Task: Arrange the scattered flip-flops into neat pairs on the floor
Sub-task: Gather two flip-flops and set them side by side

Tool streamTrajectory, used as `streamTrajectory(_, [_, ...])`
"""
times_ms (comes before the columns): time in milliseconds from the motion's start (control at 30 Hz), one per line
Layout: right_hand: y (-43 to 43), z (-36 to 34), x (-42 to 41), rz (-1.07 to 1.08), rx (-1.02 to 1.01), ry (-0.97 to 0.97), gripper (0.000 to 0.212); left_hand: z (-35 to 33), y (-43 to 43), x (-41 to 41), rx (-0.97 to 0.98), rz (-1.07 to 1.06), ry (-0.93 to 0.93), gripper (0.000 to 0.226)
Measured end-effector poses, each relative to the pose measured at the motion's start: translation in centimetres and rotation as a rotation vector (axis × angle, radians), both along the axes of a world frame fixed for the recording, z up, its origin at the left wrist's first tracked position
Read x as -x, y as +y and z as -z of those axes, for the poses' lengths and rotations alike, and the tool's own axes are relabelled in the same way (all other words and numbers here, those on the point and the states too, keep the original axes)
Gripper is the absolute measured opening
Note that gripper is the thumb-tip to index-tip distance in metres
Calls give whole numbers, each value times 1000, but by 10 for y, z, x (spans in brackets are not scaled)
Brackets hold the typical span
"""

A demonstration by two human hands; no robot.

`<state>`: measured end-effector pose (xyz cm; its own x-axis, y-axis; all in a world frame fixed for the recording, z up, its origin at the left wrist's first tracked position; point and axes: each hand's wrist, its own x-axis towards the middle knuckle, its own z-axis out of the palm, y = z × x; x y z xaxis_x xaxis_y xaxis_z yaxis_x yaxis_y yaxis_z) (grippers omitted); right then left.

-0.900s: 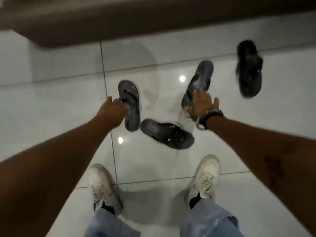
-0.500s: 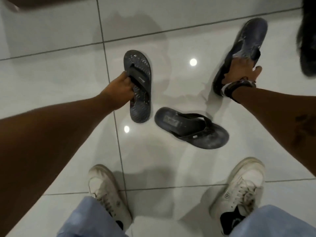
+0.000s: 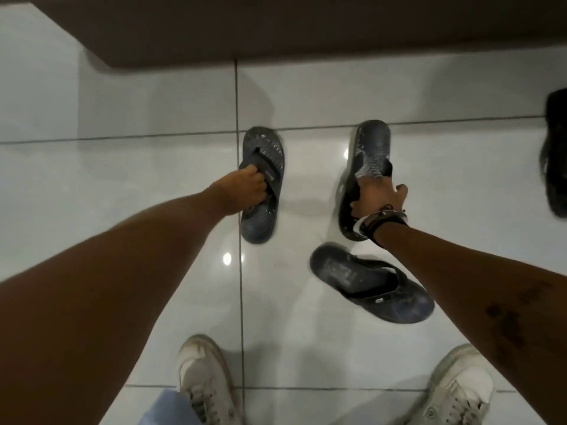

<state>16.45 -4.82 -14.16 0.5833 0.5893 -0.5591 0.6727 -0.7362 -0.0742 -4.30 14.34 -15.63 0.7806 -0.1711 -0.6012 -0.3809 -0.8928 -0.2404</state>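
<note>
Flip-flops are now turned straight: the left hand (image 3: pixel 247 190) grips one (image 3: pixel 262 185) by its strap in the middle of the frame, and the right hand (image 3: pixel 376 199) holds another (image 3: pixel 369 154), side by side but apart. A third (image 3: pixel 368 283) lies crooked below; a fourth (image 3: pixel 557 154) sits at the right edge. The floor (image 3: pixel 122 179) at left is open.
</note>
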Motion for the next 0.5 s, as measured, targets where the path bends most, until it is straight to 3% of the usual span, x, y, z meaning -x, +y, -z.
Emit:
streamTrajectory(100, [5, 13, 34, -17, -4, 15, 65, 8, 0, -3, -23, -17, -41, 29])
streamTrajectory(233, [2, 25, 68, -113, -14, -51, 49, 19, 7, 0, 35, -132, -70, 21])
streamTrajectory(367, [-2, 23, 73, -76, -4, -14, 51, 20, 6, 3, 134, -526, -154, 27])
streamTrajectory(500, [-1, 11, 82, -63, -19, -11, 41, 6, -7, -1, 244, -1073, -229, 25])
